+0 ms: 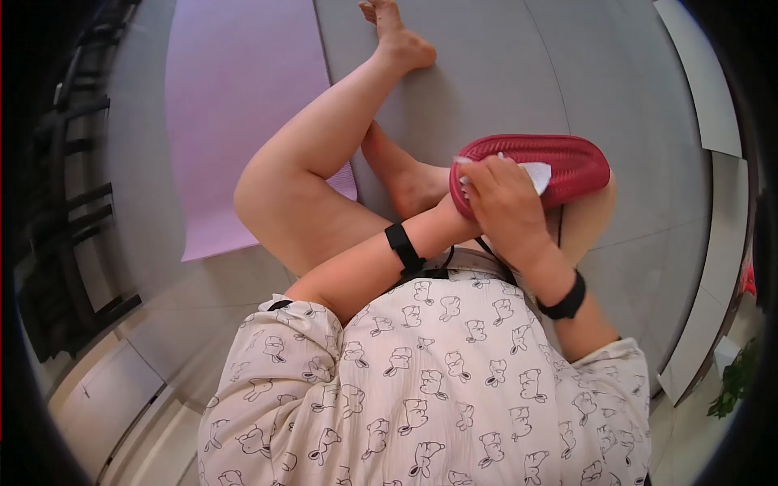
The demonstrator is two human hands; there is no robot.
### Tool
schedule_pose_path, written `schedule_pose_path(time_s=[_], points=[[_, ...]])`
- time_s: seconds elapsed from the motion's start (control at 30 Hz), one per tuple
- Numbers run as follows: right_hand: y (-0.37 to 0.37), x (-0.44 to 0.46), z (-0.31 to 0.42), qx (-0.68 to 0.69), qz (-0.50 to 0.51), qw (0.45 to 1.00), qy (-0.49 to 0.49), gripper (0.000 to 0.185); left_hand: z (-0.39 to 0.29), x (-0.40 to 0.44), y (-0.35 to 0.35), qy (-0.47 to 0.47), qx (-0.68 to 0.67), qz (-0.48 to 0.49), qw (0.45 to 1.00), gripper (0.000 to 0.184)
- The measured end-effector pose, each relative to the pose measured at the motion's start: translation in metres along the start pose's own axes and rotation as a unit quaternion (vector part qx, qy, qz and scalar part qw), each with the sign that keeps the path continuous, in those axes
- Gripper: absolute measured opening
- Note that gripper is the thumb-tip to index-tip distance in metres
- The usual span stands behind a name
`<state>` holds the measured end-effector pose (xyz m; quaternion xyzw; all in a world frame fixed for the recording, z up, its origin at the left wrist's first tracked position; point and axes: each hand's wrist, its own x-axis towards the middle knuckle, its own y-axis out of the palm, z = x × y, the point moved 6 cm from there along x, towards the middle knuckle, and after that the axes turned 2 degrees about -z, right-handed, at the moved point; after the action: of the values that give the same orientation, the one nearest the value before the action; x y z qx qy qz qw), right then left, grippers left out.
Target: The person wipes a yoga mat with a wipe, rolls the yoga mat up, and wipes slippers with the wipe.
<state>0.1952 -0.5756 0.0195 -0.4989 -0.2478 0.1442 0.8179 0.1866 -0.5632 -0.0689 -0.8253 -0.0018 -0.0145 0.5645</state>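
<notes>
A dark red slipper (577,166) is tilted over my bent right leg, its ridged, patterned face turned up towards me. My left hand (459,217) reaches under its near end and holds it from below; the slipper and my other hand hide those fingers. On top of the slipper, my right hand (509,206) presses a crumpled white tissue (536,176) against the ridged face, fingers curled over it. Bits of the tissue stick out on both sides of the fingers.
I sit on a grey tiled floor (502,73) with my bare legs folded. A pink mat (243,105) lies to the left. Dark racks (85,202) stand at the far left, a white cabinet (705,81) at the right, and a green plant (733,381) at lower right.
</notes>
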Motion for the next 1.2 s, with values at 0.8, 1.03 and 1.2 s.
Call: schedule_pose_path(time_s=[0.8, 1.03, 1.2], points=[[-0.049, -0.003, -0.003, 0.143, -0.076, 0.982, 0.102, 0.017, 0.006, -0.002, -0.033, 0.245, -0.477, 0.125, 0.835, 0.016], [0.003, 0.012, 0.024, 0.125, 0.136, 0.966, -0.179, 0.019, 0.016, -0.023, 0.05, 0.081, -0.38, 0.113, 0.914, 0.024], [0.011, 0.024, 0.005, 0.12, 0.197, 0.968, -0.104, 0.013, 0.022, -0.007, 0.005, 0.135, -0.427, 0.172, 0.878, 0.028]])
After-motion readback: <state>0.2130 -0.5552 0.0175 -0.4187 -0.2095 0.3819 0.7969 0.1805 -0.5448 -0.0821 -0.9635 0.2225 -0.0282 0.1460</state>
